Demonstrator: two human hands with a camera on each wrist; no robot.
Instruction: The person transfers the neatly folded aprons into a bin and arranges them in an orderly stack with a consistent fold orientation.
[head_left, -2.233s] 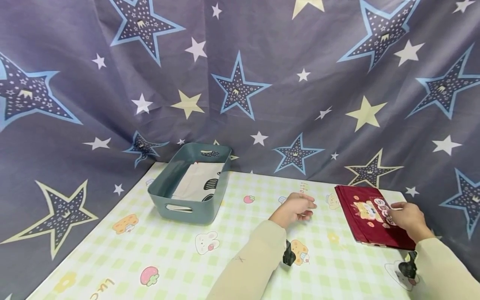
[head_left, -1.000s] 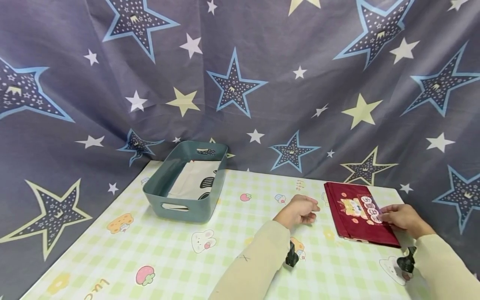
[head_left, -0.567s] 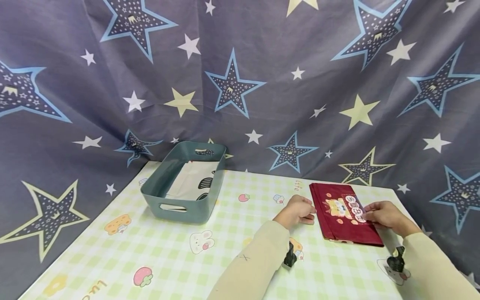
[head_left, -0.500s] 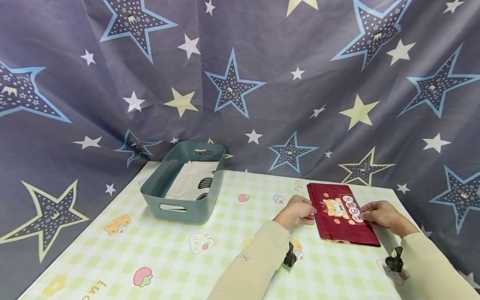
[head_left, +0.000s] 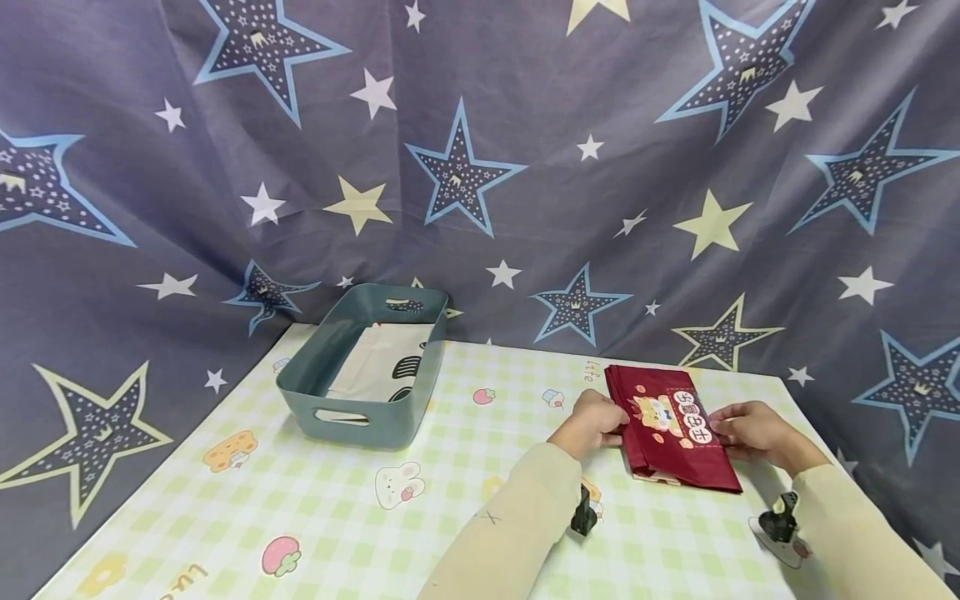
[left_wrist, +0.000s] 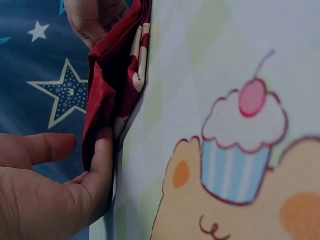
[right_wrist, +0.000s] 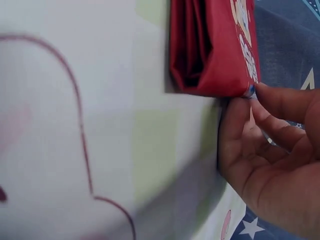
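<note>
A folded dark-red cloth (head_left: 663, 433) with a cartoon animal and white lettering lies at the table's right side, its layers slightly raised along the near edge. At its left edge is my left hand (head_left: 592, 423); the left wrist view shows the fingers (left_wrist: 102, 152) tucked under that edge and the thumb just above, a small gap from the fabric. My right hand (head_left: 757, 433) pinches the opposite edge. In the right wrist view, thumb and fingers meet at a corner of the red cloth (right_wrist: 225, 60). Cream-patterned fabric shows between the folds in the left wrist view.
A grey-green plastic basket (head_left: 412, 423) with handle holes stands at the back left of the table. Inside it lies a folded white cloth (head_left: 378, 358) with black print. The table has a green-checked cartoon cover (head_left: 337, 517). A star-patterned curtain (head_left: 517, 275) hangs behind.
My right hand has moved the red cloth leftward to my left hand, whose fingers are now under its left edge. The cloth's folds have lifted a little. The basket stays put.
</note>
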